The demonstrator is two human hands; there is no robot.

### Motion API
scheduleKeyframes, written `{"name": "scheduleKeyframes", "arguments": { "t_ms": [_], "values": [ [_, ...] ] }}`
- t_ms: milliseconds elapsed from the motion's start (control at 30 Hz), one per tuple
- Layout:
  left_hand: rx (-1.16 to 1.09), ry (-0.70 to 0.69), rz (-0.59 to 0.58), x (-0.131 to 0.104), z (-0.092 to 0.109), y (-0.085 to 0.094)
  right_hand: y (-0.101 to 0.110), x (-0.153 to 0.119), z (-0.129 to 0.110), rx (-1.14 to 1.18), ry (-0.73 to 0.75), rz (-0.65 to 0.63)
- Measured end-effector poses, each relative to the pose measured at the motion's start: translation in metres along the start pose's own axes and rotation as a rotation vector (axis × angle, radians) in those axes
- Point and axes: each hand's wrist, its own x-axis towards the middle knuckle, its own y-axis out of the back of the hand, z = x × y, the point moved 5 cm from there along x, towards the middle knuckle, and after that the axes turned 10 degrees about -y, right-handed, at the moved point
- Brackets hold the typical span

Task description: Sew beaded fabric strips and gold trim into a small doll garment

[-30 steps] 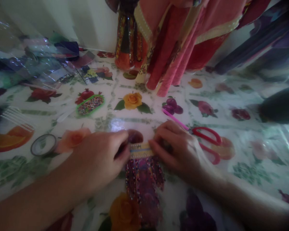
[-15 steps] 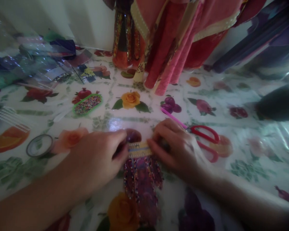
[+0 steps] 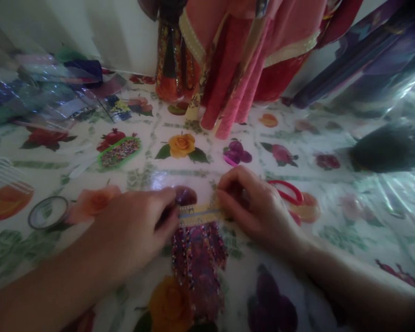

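A small purple beaded garment piece [image 3: 204, 272] with a yellow band [image 3: 200, 214] along its top lies on the flowered tablecloth, its beaded strips hanging toward me. Thumb and fingers of my left hand [image 3: 138, 226] pinch the band's left end. At the right end, the fingertips of my right hand [image 3: 254, 198] are closed on the band. Red-handled scissors [image 3: 290, 191] lie partly hidden behind my right hand, beside the tip of a pink stick [image 3: 230, 160].
A green tray of mixed beads [image 3: 119, 152] and a round ring [image 3: 48, 212] sit on the left. Plastic bags [image 3: 44, 92] fill the back left. Dressed figures in red and pink [image 3: 228, 69] stand at the back. A dark object [image 3: 387, 147] is at right.
The view has shifted slightly, so most things appear further left. My right hand now covers more of the scissors and pink stick. Both hands remain at the band.
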Motion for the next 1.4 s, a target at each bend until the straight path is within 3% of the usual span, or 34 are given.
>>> {"name": "scheduleKeyframes", "arguments": {
  "t_ms": [67, 267, 767, 967, 1200, 1400],
  "values": [
    [-0.004, -0.013, -0.001, 0.000, 0.001, 0.000, 0.000, -0.004, -0.007, 0.019, 0.092, -0.017],
    [0.029, -0.034, -0.018, 0.000, -0.001, -0.001, -0.009, -0.017, -0.021, -0.038, 0.355, -0.229],
    [0.090, -0.013, 0.004, 0.000, -0.003, -0.001, -0.015, -0.016, -0.015, -0.095, 0.315, -0.256],
    [0.041, -0.048, -0.012, -0.001, 0.000, -0.001, -0.010, -0.018, -0.019, -0.069, 0.401, -0.127],
    [-0.011, -0.063, 0.030, 0.000, -0.001, 0.000, -0.019, -0.022, -0.023, -0.191, 0.481, -0.154],
    [0.071, -0.040, 0.005, -0.001, 0.001, 0.001, -0.028, -0.023, -0.016, -0.241, 0.451, -0.208]
  ]
}}
